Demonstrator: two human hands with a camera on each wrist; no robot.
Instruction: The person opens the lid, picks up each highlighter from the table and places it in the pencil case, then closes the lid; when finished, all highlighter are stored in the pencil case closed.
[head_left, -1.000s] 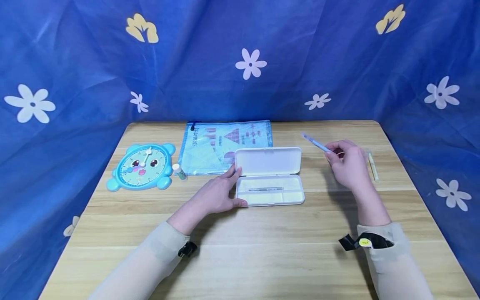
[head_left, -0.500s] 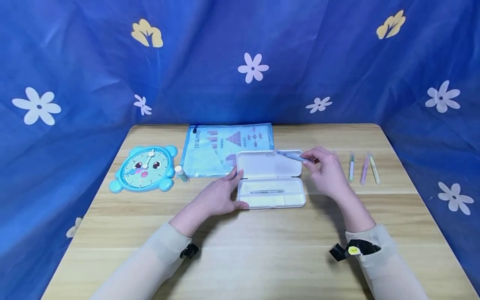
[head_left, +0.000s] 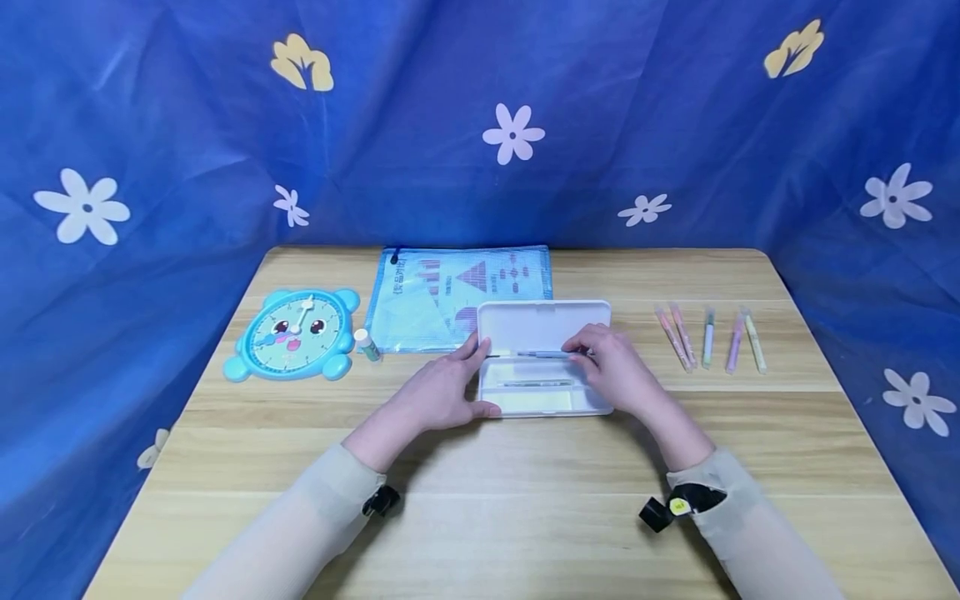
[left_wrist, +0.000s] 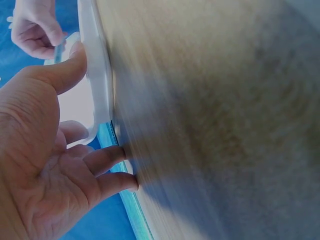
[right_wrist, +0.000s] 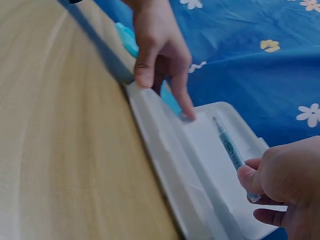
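A white pencil case [head_left: 534, 402] lies with its lid raised in the middle of the table. My left hand [head_left: 442, 393] holds its left end, thumb at the front corner and a finger by the lid. Over the case, my right hand [head_left: 617, 368] pinches one end of a light blue marker [right_wrist: 231, 150] between thumb and fingers. In the head view this marker lies crosswise near the hinge, above the back compartment. A thin clear-looking pen [head_left: 536, 383] rests inside the case. Whether the held marker touches the case, I cannot tell.
Several pastel markers [head_left: 708, 337] lie spread at the right. Behind the case is a blue mesh zip pouch [head_left: 420, 304]. A glue stick [head_left: 367, 344] and a blue toy clock [head_left: 296, 333] are at the left. A blue flowered cloth [head_left: 577, 183] hangs behind the table.
My right hand has carried the light blue marker leftward and down, from beside the loose markers to over the case. More loose markers are now uncovered. The left hand keeps its hold.
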